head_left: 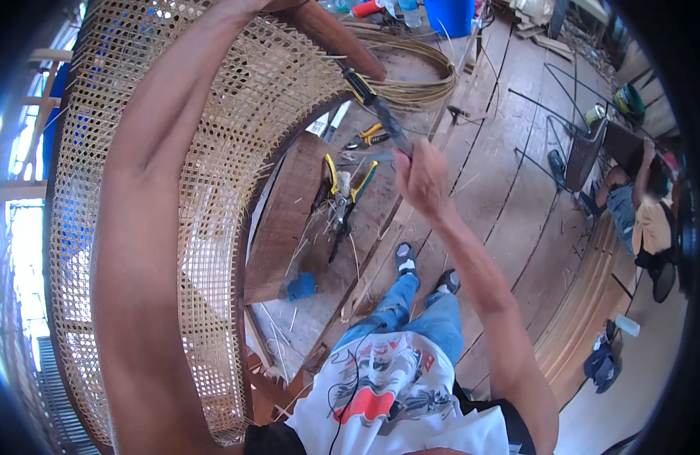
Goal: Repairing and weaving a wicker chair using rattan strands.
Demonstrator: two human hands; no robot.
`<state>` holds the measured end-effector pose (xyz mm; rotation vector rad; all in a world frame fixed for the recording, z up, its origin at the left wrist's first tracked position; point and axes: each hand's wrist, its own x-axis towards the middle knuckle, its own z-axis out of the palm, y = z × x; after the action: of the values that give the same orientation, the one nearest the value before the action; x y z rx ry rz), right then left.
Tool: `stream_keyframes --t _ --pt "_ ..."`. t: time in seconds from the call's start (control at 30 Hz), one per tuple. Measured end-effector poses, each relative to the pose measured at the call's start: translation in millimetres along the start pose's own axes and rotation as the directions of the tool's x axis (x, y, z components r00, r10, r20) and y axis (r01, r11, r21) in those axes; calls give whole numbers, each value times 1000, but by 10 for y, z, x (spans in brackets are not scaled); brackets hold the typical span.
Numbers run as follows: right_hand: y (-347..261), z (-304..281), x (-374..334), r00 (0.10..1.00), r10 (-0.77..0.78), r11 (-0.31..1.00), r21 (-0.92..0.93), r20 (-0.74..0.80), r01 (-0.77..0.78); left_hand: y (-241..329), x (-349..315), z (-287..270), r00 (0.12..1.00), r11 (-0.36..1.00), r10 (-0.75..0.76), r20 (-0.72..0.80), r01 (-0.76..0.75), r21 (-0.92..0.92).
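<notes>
My left arm reaches up across a large woven cane panel (213,152) in a curved wooden frame; my left hand (285,6) is at the top edge, mostly out of view, on the frame's dark rim. My right hand (419,176) is closed on the dark handle of a tool (374,106) with a yellow-and-black grip, whose tip points up to the panel's rim. On a wooden board (285,227) below lie shears (341,199) with yellow and green handles and a small pair of orange-handled pliers (371,136).
A coil of rattan strips (418,83) lies on the plank floor behind the board. A blue bucket (448,15) stands at the top. A black wire stand (577,152) and a seated person (638,205) are at the right. My feet (425,269) rest on the floor.
</notes>
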<state>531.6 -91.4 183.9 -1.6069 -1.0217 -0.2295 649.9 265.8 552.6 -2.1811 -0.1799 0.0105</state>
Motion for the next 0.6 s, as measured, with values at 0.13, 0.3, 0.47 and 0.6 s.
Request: stream_keyframes --t 0.13,0.3,0.47,0.6 --pt "-270 -176 -28 965 -178 948 230 -192 221 -44 -79 -19 1000 1000 -6 25 6 17" --pt "-205 -128 86 998 24 999 -34 -51 -26 101 -88 -131 999 1000 20 33 -19 -13" --pt "-102 -60 83 993 -95 995 12 -68 96 6 -74 -31 1000 999 3 -21 -4 -46" --pt "-352 -221 -15 990 -102 994 30 -92 105 -40 -149 3 990 996 12 -139 -24 -89"
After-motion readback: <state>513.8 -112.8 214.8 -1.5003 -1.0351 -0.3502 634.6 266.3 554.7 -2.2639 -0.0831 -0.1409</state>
